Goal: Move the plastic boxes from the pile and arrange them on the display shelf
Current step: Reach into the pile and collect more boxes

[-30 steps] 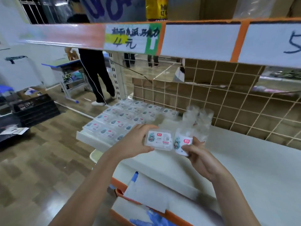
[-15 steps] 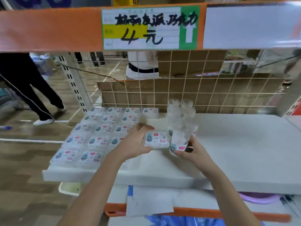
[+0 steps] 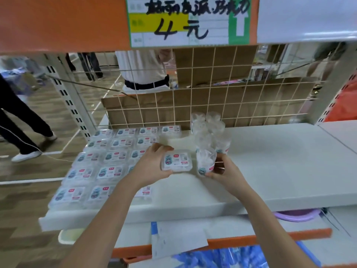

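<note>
White display shelf (image 3: 270,167) carries a grid of boxes (image 3: 108,159) at left; left hand (image 3: 152,167) grips one plastic box (image 3: 176,161) flat for placing, right hand (image 3: 222,169) pinches the upright stack (image 3: 209,144), steadying it

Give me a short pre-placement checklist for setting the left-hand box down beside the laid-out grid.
1. Left hand grips the single plastic box firmly: ok.
2. Box label faces up like the grid of boxes: ok.
3. Bare spot on the shelf right of the grid's rows: ok.
4. Right hand holds the stack of boxes steady: cannot tell; the stack is tall and blurred.
5. Grid rows aligned: ok, as far as the blur shows.
</note>
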A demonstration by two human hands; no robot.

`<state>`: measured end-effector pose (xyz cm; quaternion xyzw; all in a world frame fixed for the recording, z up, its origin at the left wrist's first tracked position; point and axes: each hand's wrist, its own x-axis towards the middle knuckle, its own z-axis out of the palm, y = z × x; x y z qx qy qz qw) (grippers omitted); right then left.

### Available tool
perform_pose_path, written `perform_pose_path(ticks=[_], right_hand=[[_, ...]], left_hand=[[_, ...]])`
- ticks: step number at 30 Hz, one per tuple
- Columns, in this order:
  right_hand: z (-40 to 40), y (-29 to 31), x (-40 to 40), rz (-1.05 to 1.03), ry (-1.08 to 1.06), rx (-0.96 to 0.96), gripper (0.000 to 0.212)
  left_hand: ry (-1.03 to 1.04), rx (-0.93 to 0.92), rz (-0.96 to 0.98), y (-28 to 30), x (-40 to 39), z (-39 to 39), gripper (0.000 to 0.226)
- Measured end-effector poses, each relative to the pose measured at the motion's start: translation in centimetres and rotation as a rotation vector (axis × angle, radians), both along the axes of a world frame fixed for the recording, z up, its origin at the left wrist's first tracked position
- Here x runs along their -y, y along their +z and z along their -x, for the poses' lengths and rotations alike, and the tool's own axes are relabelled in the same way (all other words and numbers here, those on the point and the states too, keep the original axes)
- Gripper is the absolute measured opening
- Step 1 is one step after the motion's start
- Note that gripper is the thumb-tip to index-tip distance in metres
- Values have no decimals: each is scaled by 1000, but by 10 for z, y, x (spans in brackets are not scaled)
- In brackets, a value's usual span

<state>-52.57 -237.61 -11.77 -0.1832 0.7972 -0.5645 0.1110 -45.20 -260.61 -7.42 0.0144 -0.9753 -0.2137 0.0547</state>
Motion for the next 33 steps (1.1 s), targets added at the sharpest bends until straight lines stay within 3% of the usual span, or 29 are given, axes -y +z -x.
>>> perform_pose_path(ticks=[7, 12, 16, 21, 24, 28, 33], right_hand=[[-1, 2, 4, -67, -8, -32, 42], [-5, 13, -12, -130, -30, 7, 51], [0, 48, -43, -159, -71, -19, 34], [36, 101, -41, -269, -152, -182, 31], [58, 121, -13, -388, -92, -321, 35], [73, 126, 29, -525, 47, -542, 30], [84, 112, 67, -686, 167, -625, 26]], left_hand=[[-3, 21, 78, 0, 13, 10, 68], [-1, 20, 57, 4, 17, 24, 69], [25, 32, 29, 1, 24, 43, 68], [52, 52, 95, -2, 30, 69, 70], [67, 79, 162, -5, 34, 79, 70], [99, 142, 218, -11, 38, 86, 70], [130, 133, 264, -14, 43, 90, 70]])
